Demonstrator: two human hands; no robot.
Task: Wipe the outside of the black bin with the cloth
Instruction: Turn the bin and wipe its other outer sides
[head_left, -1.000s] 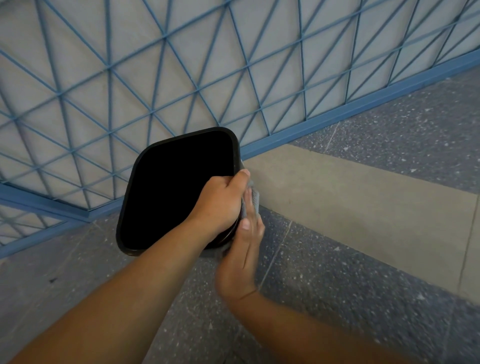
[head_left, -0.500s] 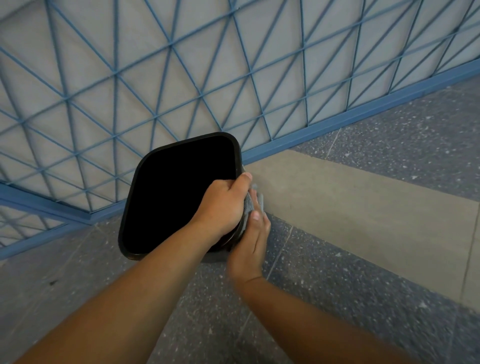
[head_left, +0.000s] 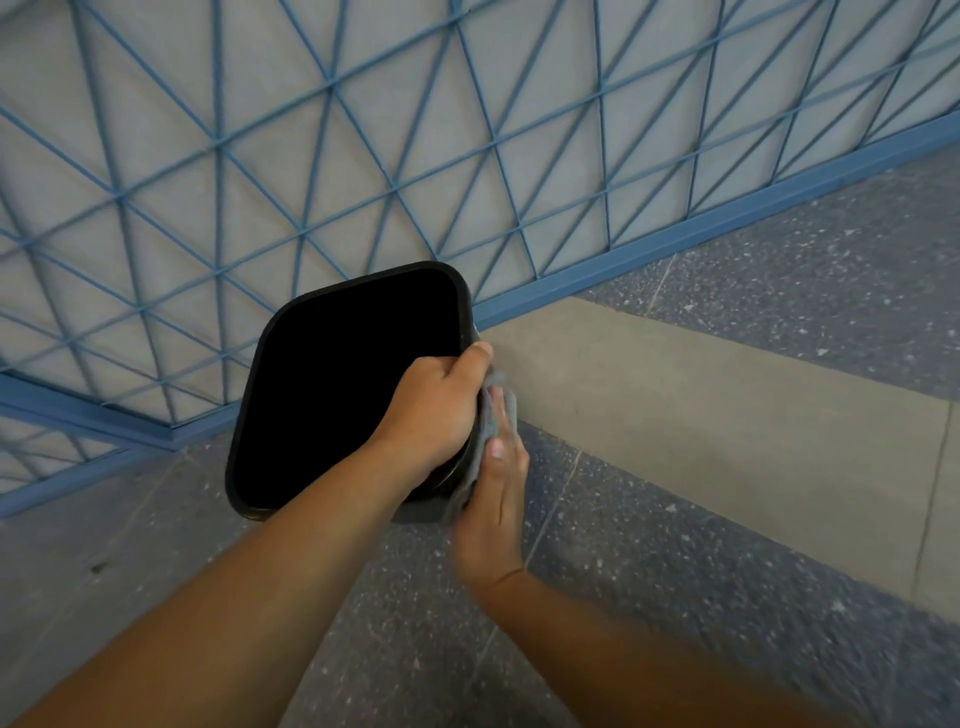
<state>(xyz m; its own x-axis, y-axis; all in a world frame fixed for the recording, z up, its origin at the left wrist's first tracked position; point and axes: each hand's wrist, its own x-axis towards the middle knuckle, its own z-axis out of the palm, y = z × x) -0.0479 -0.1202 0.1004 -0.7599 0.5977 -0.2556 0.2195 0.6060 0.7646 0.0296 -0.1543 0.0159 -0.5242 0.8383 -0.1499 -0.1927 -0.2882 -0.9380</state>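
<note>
The black bin (head_left: 291, 332) stands on the floor near a corner of blue railing, seen from above with its dark inside facing me. My left hand (head_left: 434, 410) grips the bin's right rim, fingers curled over the edge. My right hand (head_left: 496, 499) presses a grey cloth (head_left: 493, 415) flat against the bin's right outer wall, just below the left hand. Most of that wall and much of the cloth are hidden behind the two hands.
A blue metal lattice railing (head_left: 332, 156) runs behind and to the left of the bin, with a blue base rail (head_left: 675, 244) along the floor. The floor is grey speckled stone (head_left: 649, 571) crossed by a tan strip (head_left: 727, 415) to the right.
My right hand with the cloth slid up along the bin's right side, then back down a little. The left hand kept its grip on the rim.
</note>
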